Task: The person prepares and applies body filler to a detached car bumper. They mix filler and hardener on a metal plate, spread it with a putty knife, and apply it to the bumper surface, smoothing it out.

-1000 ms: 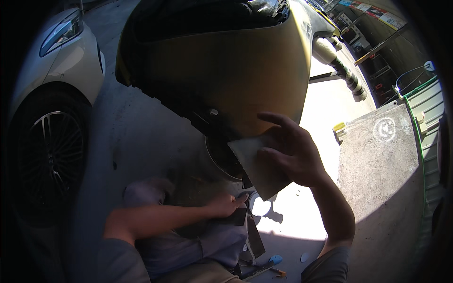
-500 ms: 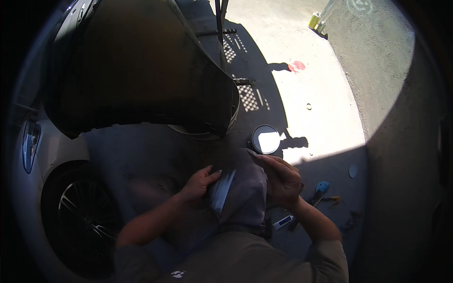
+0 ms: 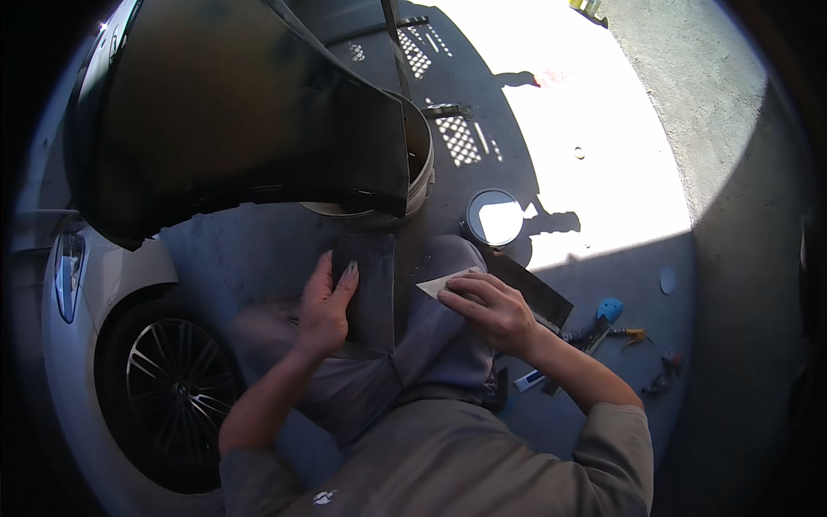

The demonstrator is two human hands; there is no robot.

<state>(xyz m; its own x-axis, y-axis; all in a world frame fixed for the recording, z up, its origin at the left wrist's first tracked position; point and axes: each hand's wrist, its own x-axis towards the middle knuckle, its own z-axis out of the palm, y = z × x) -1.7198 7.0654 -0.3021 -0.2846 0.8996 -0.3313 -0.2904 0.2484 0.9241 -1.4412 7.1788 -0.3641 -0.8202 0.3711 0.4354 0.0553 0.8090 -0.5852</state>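
Over the lap, the left hand (image 3: 325, 317) holds a dark sheet (image 3: 369, 297) by its left side, thumb lying on the upper face and the other fingers partly hidden at the edge. The right hand (image 3: 493, 314) pinches a pale flat piece (image 3: 434, 285) narrowly between thumb and fingers, its pointed end toward the dark sheet but apart from it. The step in hand looks like handling these two pieces, one per hand; the next move seems to call for a steady left hold and a light right pinch, so neither slips. Another dark flat piece (image 3: 541, 297) lies beside the right forearm (what it rests on, I cannot tell). Ahead are a large dark panel (image 3: 250, 112), a bucket (image 3: 422, 177) partly under it, and a round can (image 3: 495, 221) on the floor (image 3: 620, 414).
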